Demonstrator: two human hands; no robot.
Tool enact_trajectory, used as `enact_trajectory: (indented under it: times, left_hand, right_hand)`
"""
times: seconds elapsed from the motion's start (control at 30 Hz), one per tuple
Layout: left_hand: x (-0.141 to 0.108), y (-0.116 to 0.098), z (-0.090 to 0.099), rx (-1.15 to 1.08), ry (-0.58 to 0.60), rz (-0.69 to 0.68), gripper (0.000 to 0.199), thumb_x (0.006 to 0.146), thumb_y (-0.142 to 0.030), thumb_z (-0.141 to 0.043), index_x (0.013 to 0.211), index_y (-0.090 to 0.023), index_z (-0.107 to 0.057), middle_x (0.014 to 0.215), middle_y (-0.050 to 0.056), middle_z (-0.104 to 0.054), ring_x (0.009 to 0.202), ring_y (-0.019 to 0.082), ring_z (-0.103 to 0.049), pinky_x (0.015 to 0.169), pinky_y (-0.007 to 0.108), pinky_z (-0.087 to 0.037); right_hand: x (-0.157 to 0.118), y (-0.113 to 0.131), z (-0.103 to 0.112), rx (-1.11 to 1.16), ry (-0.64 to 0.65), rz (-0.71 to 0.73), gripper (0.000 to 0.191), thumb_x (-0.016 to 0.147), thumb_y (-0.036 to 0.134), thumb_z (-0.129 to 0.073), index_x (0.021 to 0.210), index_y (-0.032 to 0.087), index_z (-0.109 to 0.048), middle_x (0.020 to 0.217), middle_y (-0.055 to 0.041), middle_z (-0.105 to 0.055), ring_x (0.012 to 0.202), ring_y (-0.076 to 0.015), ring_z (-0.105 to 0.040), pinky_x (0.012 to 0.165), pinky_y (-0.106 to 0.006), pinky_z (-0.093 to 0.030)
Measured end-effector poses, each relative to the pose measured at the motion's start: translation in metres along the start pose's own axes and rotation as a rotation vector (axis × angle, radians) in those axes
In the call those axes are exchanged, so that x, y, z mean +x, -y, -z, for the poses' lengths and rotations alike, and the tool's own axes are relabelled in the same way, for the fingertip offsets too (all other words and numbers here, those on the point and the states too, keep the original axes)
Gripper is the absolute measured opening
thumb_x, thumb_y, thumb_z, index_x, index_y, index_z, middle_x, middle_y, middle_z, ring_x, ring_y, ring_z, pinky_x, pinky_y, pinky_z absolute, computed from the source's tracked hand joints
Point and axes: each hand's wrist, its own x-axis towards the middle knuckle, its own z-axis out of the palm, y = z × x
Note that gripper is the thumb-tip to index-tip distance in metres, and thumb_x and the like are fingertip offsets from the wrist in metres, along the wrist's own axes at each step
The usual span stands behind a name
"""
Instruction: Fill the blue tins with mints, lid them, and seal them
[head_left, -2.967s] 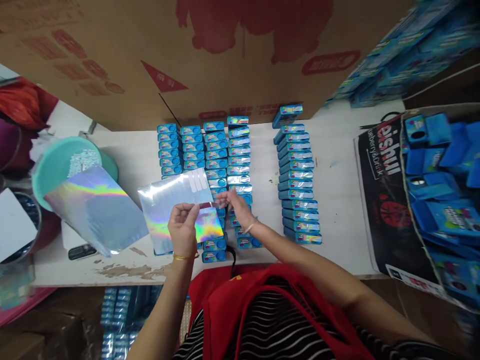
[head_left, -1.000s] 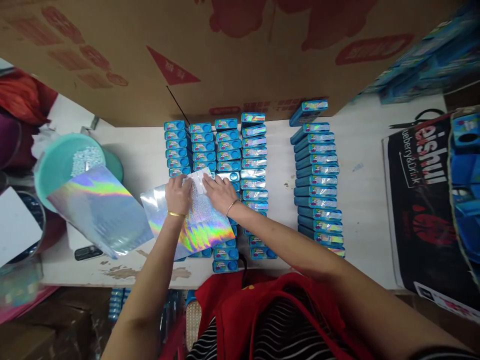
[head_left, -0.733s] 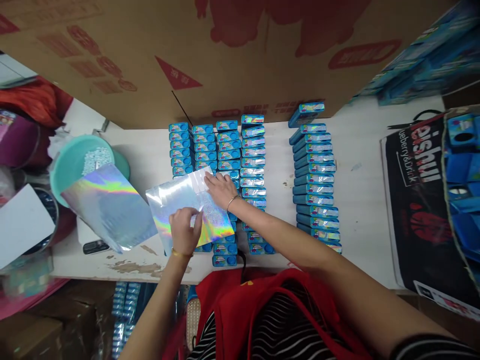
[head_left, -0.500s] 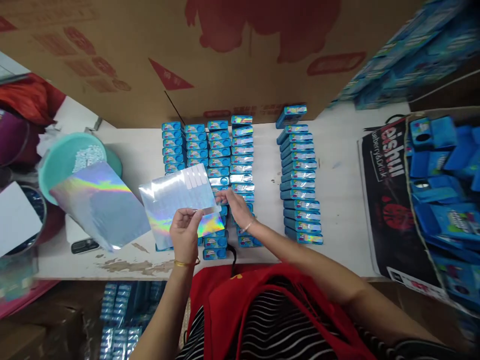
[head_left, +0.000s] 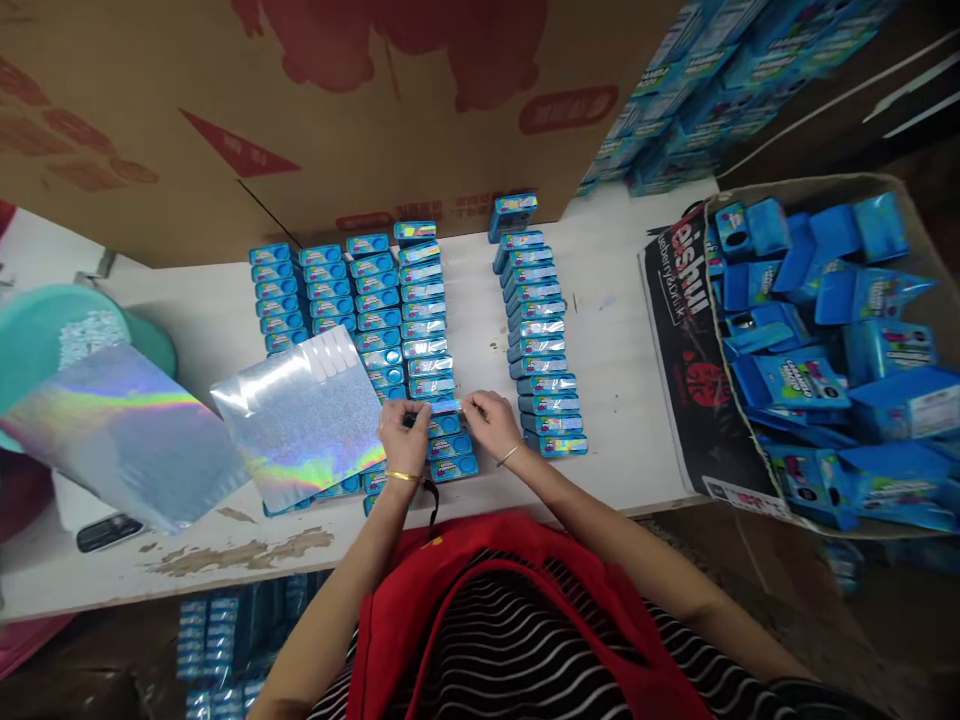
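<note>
A small shiny sticker strip (head_left: 445, 407) is stretched between both hands, over one of the small blue boxes in the nearest column. My left hand (head_left: 405, 435) pinches its left end, thumb against fingers. At the other end, the fingertips of my right hand (head_left: 491, 428) are closed on the strip. Whether the strip touches the box below cannot be told. To the left, a silvery holographic sticker sheet (head_left: 300, 415) lies across the blue boxes (head_left: 375, 283), its top right corner showing a few pale label shapes. Strips with a similar shine show on boxes higher in the column.
Another column of blue boxes (head_left: 540, 348) stands to the right. Beyond it is a carton (head_left: 694, 380) full of blue packs. A second holographic sheet (head_left: 127, 440) overlaps a turquoise basin (head_left: 150, 335) at left. A large cardboard box (head_left: 337, 130) walls off the back.
The strip has moved off the sheet to the right, over the box column. My right hand has come to hold its other end. The camera view has shifted right.
</note>
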Motion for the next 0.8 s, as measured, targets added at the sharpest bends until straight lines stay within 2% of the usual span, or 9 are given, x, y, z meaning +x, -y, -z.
enact_trajectory:
  times: [0.17, 0.3, 0.43, 0.53, 0.67, 0.73, 0.8]
  left_hand:
    - [0.003, 0.003, -0.005, 0.304, -0.005, -0.057, 0.010, 0.076, -0.031, -0.063, 0.071, -0.022, -0.064, 0.092, 0.006, -0.058, 0.095, 0.025, -0.052, 0.087, 0.045, -0.039]
    - [0.004, 0.002, -0.006, 0.483, 0.043, -0.054, 0.011, 0.078, -0.031, -0.062, 0.080, -0.021, -0.062, 0.100, 0.010, -0.056, 0.101, 0.030, -0.050, 0.084, 0.048, -0.037]
    - [0.010, -0.001, -0.001, 0.574, 0.021, -0.001, 0.043, 0.072, -0.039, -0.068, 0.105, -0.018, -0.051, 0.109, 0.011, -0.052, 0.106, 0.032, -0.048, 0.086, 0.048, -0.037]
    - [0.014, -0.003, 0.001, 0.607, 0.044, 0.044, 0.052, 0.069, -0.042, -0.072, 0.108, -0.018, -0.047, 0.111, 0.012, -0.050, 0.108, 0.033, -0.048, 0.087, 0.048, -0.037]
    - [0.011, 0.000, 0.001, 0.631, 0.070, 0.039, 0.050, 0.069, -0.044, -0.072, 0.105, -0.019, -0.049, 0.111, 0.012, -0.050, 0.107, 0.034, -0.049, 0.086, 0.049, -0.039]
    - [0.014, 0.004, 0.008, 0.599, 0.086, -0.029, 0.042, 0.073, -0.044, -0.069, 0.101, -0.019, -0.051, 0.108, 0.011, -0.051, 0.105, 0.032, -0.050, 0.085, 0.047, -0.040]
    - [0.026, 0.011, 0.025, 0.507, 0.075, -0.153, 0.031, 0.080, -0.042, -0.062, 0.098, -0.018, -0.053, 0.102, 0.010, -0.053, 0.100, 0.028, -0.052, 0.084, 0.043, -0.042]
  right_hand:
    - [0.010, -0.009, -0.006, -0.237, 0.088, 0.011, 0.027, 0.094, 0.031, -0.044, 0.081, 0.020, -0.064, 0.088, -0.0041, -0.068, 0.089, -0.0195, -0.056, 0.081, -0.032, -0.034]
    - [0.011, -0.015, -0.011, -0.230, 0.099, -0.041, 0.024, 0.093, 0.033, -0.048, 0.088, 0.020, -0.067, 0.090, -0.0039, -0.068, 0.091, -0.0199, -0.056, 0.081, -0.032, -0.035]
    - [0.000, -0.018, -0.016, -0.119, 0.016, -0.055, 0.029, 0.092, 0.033, -0.050, 0.110, 0.018, -0.066, 0.091, -0.0053, -0.065, 0.091, -0.0195, -0.056, 0.081, -0.031, -0.039]
    - [-0.012, -0.019, -0.018, -0.094, 0.067, -0.003, 0.035, 0.095, 0.035, -0.045, 0.120, 0.020, -0.064, 0.093, -0.0054, -0.064, 0.092, -0.0192, -0.055, 0.082, -0.031, -0.039]
    - [-0.018, -0.020, -0.016, -0.237, 0.180, -0.011, 0.036, 0.097, 0.041, -0.039, 0.112, 0.024, -0.068, 0.093, -0.0052, -0.065, 0.091, -0.0213, -0.053, 0.081, -0.034, -0.039]
    - [-0.011, -0.014, -0.013, -0.325, 0.125, 0.004, 0.040, 0.097, 0.042, -0.037, 0.117, 0.021, -0.065, 0.103, -0.0088, -0.065, 0.097, -0.0245, -0.051, 0.083, -0.037, -0.038]
    - [0.002, 0.003, -0.014, -0.366, 0.021, 0.078, 0.046, 0.097, 0.042, -0.036, 0.130, 0.016, -0.055, 0.120, -0.0131, -0.060, 0.107, -0.0272, -0.048, 0.088, -0.040, -0.037]
